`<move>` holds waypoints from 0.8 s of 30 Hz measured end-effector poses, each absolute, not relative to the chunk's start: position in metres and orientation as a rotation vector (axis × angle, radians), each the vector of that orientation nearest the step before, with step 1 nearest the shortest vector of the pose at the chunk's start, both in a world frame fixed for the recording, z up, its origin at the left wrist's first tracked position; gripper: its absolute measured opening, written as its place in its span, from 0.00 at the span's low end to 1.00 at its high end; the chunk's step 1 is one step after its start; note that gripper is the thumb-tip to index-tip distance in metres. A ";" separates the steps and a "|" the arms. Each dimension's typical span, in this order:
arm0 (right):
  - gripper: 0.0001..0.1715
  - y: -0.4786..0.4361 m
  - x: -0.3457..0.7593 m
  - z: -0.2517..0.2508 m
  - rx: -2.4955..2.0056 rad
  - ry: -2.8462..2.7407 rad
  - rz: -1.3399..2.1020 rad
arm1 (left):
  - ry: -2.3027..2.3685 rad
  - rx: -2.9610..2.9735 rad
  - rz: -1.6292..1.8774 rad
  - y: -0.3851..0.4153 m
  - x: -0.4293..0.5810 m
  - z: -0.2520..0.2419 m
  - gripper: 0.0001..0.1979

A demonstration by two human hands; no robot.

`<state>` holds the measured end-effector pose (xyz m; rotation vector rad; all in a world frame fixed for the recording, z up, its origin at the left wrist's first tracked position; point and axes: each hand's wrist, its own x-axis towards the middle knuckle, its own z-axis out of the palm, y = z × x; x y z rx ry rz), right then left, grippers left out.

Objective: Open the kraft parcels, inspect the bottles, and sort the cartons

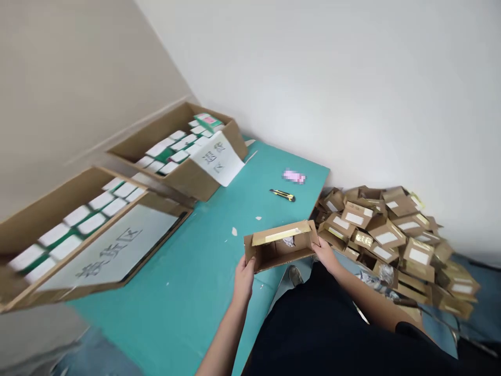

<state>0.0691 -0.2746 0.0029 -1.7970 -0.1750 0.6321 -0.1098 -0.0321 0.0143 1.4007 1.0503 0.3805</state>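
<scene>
Between my two hands is a small open cardboard box (279, 255), held over the front edge of the green table (195, 250). My left hand (245, 277) grips its left end, thumb at the rim. At the right end, my right hand (324, 253) pinches the cardboard wall. A crumpled bit of whitish material (288, 241) lies inside the box, and yellowish tape with a white strip runs along its far flap. Farther back on the table is a yellow and black utility knife (282, 195), touched by neither hand.
Two large cartons (225, 190) (23, 303) on the left hold rows of white and green boxes (91, 223); signs with handwritten characters hang on their sides. A blurred pink item (294, 176) lies beyond the knife. Opened small cardboard boxes (385, 237) pile up right of the table, by the wall.
</scene>
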 end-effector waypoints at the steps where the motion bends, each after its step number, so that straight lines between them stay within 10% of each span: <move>1: 0.24 -0.287 0.067 0.002 -1.796 -0.125 0.595 | 1.004 1.435 0.327 -0.035 -0.101 0.016 0.27; 24: 0.28 -0.680 0.056 -0.033 -1.532 0.763 -0.096 | 0.243 1.771 -0.527 -0.404 0.154 -0.006 0.20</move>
